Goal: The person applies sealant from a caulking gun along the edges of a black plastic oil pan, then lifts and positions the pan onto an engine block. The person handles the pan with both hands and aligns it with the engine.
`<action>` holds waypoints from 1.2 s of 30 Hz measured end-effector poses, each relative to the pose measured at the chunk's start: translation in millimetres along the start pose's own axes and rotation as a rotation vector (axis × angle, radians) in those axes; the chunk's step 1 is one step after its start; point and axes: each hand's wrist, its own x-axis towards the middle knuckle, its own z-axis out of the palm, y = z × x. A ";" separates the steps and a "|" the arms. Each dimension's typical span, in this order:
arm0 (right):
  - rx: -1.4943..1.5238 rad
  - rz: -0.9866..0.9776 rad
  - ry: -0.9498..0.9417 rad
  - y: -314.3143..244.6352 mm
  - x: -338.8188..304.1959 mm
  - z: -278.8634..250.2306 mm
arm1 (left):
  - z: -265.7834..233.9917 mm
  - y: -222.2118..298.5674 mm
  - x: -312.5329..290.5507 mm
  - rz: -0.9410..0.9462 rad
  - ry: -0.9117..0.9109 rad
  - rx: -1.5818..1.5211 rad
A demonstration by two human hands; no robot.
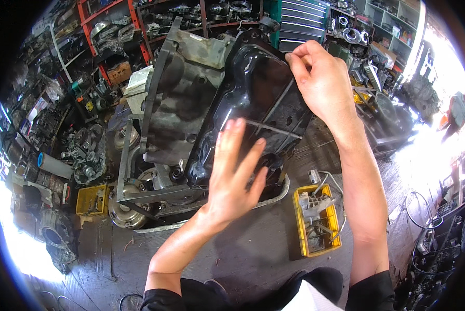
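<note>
- The black oil pan point(274, 88) was set against the grey transmission housing point(183, 83), beneath the open, spread left hand point(227, 179).
- The right hand point(320, 78) was held with fingertips bunched at the pan's upper-right rim; whether anything was gripped could not be told.

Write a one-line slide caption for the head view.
Left hand over, and right hand at the edge of, a black pan against a grey metal casing; yellow bin nearby.

Free room over floor point(258, 249) left of yellow bin point(299, 225); grey casing point(183, 85) blocks way left of black pan point(266, 70).
</note>
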 end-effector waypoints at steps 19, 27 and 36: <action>0.207 0.263 -0.297 10.3 13.4 -12.7 | -9.7 7.6 -80.0 -1.502 0.644 -1.226; 0.119 0.123 -0.221 5.5 9.8 -9.2 | -3.2 -1.6 -90.8 -1.574 0.641 -1.220; 0.321 0.428 -0.436 -7.7 24.8 -27.1 | -13.0 -5.7 -94.8 -1.651 0.462 -1.148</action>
